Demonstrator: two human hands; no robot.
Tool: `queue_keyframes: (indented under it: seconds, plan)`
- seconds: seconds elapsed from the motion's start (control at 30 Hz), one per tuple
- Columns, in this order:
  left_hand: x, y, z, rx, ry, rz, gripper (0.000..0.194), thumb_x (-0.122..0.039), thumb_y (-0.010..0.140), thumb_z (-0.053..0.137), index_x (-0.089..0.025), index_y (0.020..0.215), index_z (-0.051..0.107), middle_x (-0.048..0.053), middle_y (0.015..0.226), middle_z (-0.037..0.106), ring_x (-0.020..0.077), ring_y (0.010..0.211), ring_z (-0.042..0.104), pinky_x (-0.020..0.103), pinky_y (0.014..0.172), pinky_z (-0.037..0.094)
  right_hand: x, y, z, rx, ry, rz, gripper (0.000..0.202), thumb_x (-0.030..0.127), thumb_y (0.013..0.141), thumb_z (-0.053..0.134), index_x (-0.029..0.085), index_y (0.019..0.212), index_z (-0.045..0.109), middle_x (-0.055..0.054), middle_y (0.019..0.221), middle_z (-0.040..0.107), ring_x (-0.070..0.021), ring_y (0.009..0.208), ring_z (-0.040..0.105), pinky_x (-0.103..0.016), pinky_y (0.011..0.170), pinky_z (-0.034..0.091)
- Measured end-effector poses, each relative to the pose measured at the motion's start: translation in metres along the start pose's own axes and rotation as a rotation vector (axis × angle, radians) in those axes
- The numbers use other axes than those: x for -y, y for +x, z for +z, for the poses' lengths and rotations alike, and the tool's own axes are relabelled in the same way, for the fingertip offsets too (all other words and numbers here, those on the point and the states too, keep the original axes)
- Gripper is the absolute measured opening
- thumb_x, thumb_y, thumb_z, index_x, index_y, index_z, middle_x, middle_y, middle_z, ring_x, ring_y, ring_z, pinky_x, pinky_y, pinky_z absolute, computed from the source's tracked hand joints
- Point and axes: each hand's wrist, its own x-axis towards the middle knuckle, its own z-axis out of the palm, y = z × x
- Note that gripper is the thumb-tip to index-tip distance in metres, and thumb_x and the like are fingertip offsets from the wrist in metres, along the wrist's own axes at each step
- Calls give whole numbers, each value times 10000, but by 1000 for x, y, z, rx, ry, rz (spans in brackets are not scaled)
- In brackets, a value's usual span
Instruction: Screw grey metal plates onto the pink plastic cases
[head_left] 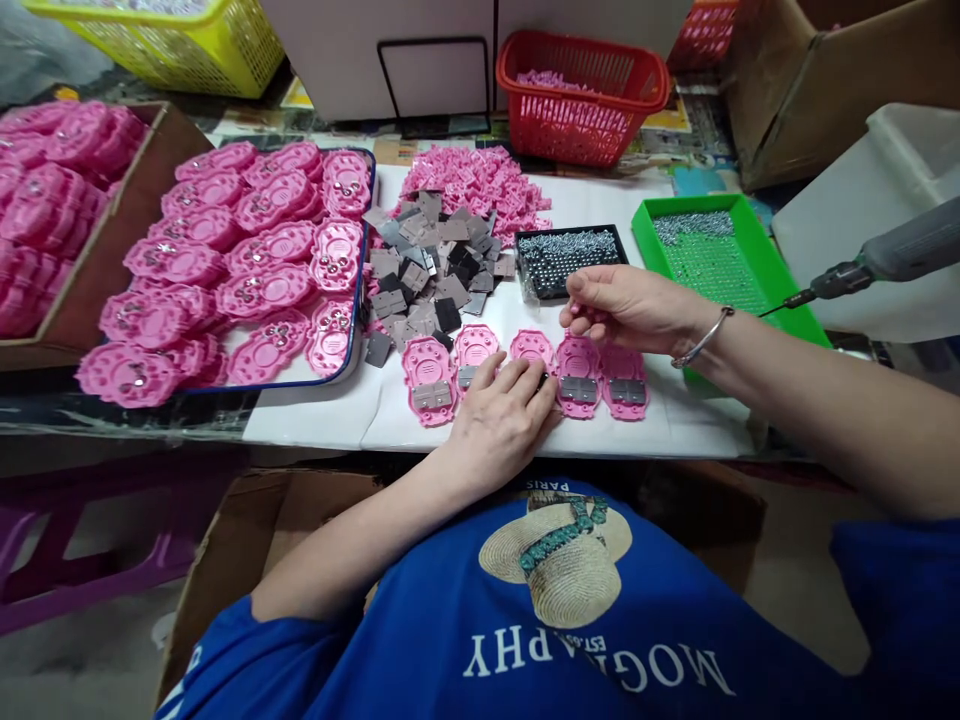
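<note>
Several pink plastic plates (428,366) lie in a row on the white sheet, grey metal pieces (577,390) on their lower parts. My left hand (504,415) rests palm down with fingers spread over the middle plates and hides parts of them. Above the right end of the row is my right hand (619,308), its thumb and fingers pinched together; what they hold is too small to make out. Just behind it stands a black tray (571,258) of small metal screws. A pile of grey metal plates (439,262) lies behind the row at left.
Stacked pink plates fill a blue-rimmed tray (356,345) and a cardboard box (112,225) at left. Small pink parts (480,185) lie behind the metal pile, near a red basket (581,120). At right are a green tray (799,315) and a power screwdriver (892,245) above my forearm.
</note>
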Motion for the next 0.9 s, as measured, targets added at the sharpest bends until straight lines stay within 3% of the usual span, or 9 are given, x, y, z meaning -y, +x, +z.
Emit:
queue_keyframes:
  seconds: [0.23, 0.37, 0.57, 0.73, 0.9]
  plan:
    - [-4, -5, 1, -30, -23, 16, 266, -276, 977, 538, -124, 1167, 647, 128, 1213, 693, 257, 1096, 643, 437, 996, 458, 4, 6, 1, 35, -102, 28, 376, 465, 844, 706, 148, 800, 510, 24, 643, 420, -8, 503, 250, -165, 391, 166]
    - [-4, -8, 3, -43, -48, 20, 267, -264, 971, 547, -118, 1175, 639, 138, 1212, 690, 258, 1103, 640, 419, 977, 465, 9, 8, 4, 90, -232, 75, 318, 432, 812, 748, 156, 827, 591, 12, 655, 445, -21, 517, 293, -188, 409, 206]
    - [-4, -10, 5, -35, -74, 23, 281, -256, 972, 541, -114, 1197, 630, 153, 1241, 679, 267, 1120, 635, 415, 940, 480, 14, 17, 11, 130, -382, 96, 431, 548, 772, 748, 165, 699, 563, 31, 547, 369, -23, 476, 256, -203, 399, 192]
    - [-4, -13, 3, -46, -77, 23, 288, -263, 977, 538, -110, 1201, 632, 158, 1259, 673, 271, 1134, 633, 416, 932, 476, 19, 25, 8, 181, -396, 78, 315, 469, 764, 780, 170, 812, 693, -20, 628, 543, -49, 533, 433, -192, 423, 339]
    - [-3, -15, 3, -37, -84, 26, 295, -275, 978, 539, -105, 1199, 633, 148, 1254, 676, 270, 1121, 636, 404, 923, 474, 18, 29, 6, 226, -313, 94, 212, 362, 745, 805, 176, 819, 733, -51, 734, 633, -89, 654, 590, -200, 564, 523]
